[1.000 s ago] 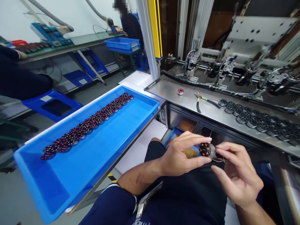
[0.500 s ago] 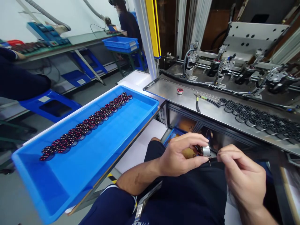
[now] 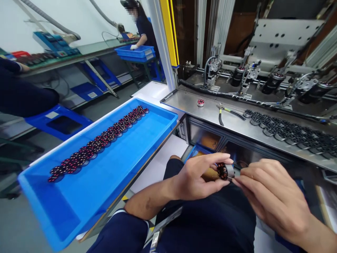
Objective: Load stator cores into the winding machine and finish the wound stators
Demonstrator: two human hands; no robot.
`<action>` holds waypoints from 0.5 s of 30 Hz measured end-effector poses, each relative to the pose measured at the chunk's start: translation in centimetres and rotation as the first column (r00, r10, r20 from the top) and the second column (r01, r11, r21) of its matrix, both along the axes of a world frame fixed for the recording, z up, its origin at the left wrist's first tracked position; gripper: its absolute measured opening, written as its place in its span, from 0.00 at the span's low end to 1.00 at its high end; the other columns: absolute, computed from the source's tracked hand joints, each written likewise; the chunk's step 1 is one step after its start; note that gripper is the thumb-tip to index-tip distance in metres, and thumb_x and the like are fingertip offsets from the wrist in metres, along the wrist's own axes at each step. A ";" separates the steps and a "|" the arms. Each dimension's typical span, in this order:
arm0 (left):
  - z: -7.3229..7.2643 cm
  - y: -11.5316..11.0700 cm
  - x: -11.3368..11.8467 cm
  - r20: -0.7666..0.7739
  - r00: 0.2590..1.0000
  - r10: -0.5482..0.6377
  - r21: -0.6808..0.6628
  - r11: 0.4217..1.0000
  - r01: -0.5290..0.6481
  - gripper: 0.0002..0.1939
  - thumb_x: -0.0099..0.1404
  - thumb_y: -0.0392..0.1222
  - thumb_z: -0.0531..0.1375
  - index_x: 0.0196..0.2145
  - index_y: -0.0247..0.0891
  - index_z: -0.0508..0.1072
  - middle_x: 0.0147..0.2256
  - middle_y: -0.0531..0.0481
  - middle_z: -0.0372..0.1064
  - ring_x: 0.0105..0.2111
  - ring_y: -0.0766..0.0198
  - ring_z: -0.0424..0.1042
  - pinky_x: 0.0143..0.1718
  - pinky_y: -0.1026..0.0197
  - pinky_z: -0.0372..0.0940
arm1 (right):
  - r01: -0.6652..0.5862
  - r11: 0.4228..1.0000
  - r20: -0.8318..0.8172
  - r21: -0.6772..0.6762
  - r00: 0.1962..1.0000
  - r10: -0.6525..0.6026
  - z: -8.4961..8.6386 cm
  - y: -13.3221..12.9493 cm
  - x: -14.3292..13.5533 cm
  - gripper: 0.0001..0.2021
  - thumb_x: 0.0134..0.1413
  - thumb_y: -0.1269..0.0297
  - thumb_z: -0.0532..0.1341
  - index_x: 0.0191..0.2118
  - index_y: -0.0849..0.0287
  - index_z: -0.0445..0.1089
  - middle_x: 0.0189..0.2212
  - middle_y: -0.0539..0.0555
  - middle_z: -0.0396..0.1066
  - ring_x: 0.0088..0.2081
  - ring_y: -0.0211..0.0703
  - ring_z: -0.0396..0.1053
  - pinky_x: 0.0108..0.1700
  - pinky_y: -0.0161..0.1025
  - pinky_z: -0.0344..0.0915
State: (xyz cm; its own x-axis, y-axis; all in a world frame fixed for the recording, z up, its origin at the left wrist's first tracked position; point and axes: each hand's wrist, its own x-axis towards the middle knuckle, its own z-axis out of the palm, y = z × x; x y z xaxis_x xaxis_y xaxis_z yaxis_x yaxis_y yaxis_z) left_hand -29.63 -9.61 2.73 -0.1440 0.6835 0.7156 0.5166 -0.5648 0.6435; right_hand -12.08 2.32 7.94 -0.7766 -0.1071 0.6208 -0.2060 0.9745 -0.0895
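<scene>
**Inspector:** Since half a second ago your right hand [image 3: 265,191] has moved in from the right: its fingertips were a little clear of the part then, and now they sit against the metal end of the wound stator [image 3: 225,171]. You have also turned the stator, so more of the copper winding faces you than before. Your view has shifted slightly too, and the co-worker [image 3: 140,26] at the far bench now shows more fully, with a gloved hand on a blue bin [image 3: 138,52].

**Second inspector:** And your grip?

**Inspector:** Your left hand [image 3: 196,177] pinches the stator between thumb below and forefinger above, the other fingers curled behind it. Your right hand has thumb and forefinger pressed together at the stator's right end; I cannot tell whether a wire lies between them.

**Second inspector:** Location of the part?

**Inspector:** Held above your lap, just in front of the steel bench [image 3: 210,112]. To your left, the blue tray [image 3: 126,154] carries its row of wound stators [image 3: 100,140] unchanged. On the bench the pliers [image 3: 223,112], a lone small stator [image 3: 200,102] and the rows of black unwound cores [image 3: 284,130] lie where they were.
</scene>
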 end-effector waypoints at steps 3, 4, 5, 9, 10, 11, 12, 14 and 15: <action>0.5 -0.4 -0.6 0.035 0.997 -0.075 -0.026 0.997 0.076 0.24 0.59 0.34 0.68 0.53 0.34 0.73 0.46 0.37 0.79 0.45 0.56 0.80 0.48 0.59 0.75 | -0.039 0.999 0.062 -0.012 0.997 0.040 0.4 1.2 0.7 0.06 0.58 0.76 0.62 0.40 0.61 0.73 0.32 0.56 0.75 0.31 0.43 0.70 0.36 0.44 0.67; 0.6 -0.5 -0.7 0.031 0.996 -0.082 -0.023 0.996 0.083 0.21 0.60 0.34 0.68 0.51 0.34 0.74 0.46 0.37 0.79 0.46 0.56 0.80 0.49 0.58 0.75 | -0.033 0.999 0.086 -0.034 0.996 0.036 0.5 1.7 1.0 0.05 0.60 0.74 0.62 0.40 0.59 0.73 0.31 0.54 0.75 0.30 0.42 0.70 0.34 0.43 0.67; 0.7 -0.6 -0.8 0.027 0.996 -0.083 -0.018 0.996 0.084 0.19 0.60 0.35 0.68 0.50 0.35 0.75 0.46 0.37 0.79 0.46 0.55 0.79 0.49 0.57 0.75 | -0.019 0.998 0.108 -0.065 0.994 0.026 0.6 2.1 1.3 0.04 0.60 0.72 0.62 0.40 0.57 0.73 0.31 0.53 0.75 0.30 0.42 0.70 0.33 0.43 0.68; 0.8 -0.5 -0.6 -0.003 0.998 -0.063 -0.002 0.998 0.063 0.20 0.59 0.34 0.68 0.50 0.34 0.75 0.45 0.35 0.79 0.46 0.56 0.79 0.48 0.58 0.75 | 0.059 0.967 0.146 -0.249 0.989 -0.023 1.1 2.9 1.6 0.14 0.56 0.55 0.68 0.46 0.55 0.73 0.37 0.56 0.76 0.37 0.47 0.75 0.35 0.42 0.73; 0.7 -0.4 -0.5 -0.012 0.998 -0.065 0.002 0.998 0.065 0.21 0.59 0.33 0.68 0.50 0.34 0.75 0.45 0.36 0.79 0.46 0.56 0.79 0.48 0.58 0.75 | 0.064 0.952 0.142 -0.300 0.990 -0.022 1.2 2.7 1.4 0.20 0.53 0.52 0.70 0.48 0.55 0.73 0.39 0.58 0.76 0.38 0.48 0.75 0.36 0.42 0.74; 0.7 -0.4 -0.4 -0.017 0.998 -0.067 0.006 0.998 0.067 0.22 0.59 0.33 0.68 0.51 0.35 0.74 0.45 0.36 0.79 0.46 0.56 0.79 0.48 0.58 0.75 | 0.059 0.936 0.137 -0.348 0.991 -0.012 1.2 2.5 1.0 0.24 0.51 0.49 0.71 0.50 0.55 0.72 0.41 0.59 0.75 0.40 0.49 0.75 0.38 0.42 0.74; 0.7 -0.4 -0.4 -0.017 0.998 -0.068 0.008 0.998 0.068 0.22 0.59 0.33 0.68 0.52 0.36 0.74 0.45 0.37 0.79 0.46 0.56 0.79 0.48 0.58 0.75 | 0.050 0.918 0.128 -0.394 0.992 0.001 1.2 2.2 0.5 0.24 0.51 0.49 0.71 0.50 0.55 0.72 0.41 0.59 0.74 0.40 0.49 0.75 0.38 0.42 0.74; 0.7 -0.6 -0.4 -0.008 0.998 -0.070 0.009 0.997 0.070 0.23 0.59 0.34 0.68 0.53 0.37 0.74 0.46 0.38 0.79 0.46 0.56 0.79 0.47 0.59 0.75 | 0.025 0.878 0.109 -0.478 0.994 0.031 1.1 1.4 -0.7 0.14 0.56 0.56 0.68 0.46 0.55 0.73 0.38 0.57 0.74 0.38 0.46 0.74 0.37 0.41 0.73; 0.8 -0.8 -0.5 0.001 0.997 -0.073 0.008 0.997 0.073 0.24 0.59 0.34 0.68 0.53 0.37 0.74 0.46 0.38 0.78 0.46 0.56 0.79 0.47 0.59 0.75 | 0.022 0.854 0.100 -0.520 0.994 0.035 1.0 0.9 -1.3 0.07 0.59 0.62 0.66 0.42 0.55 0.74 0.35 0.55 0.74 0.36 0.43 0.73 0.35 0.39 0.72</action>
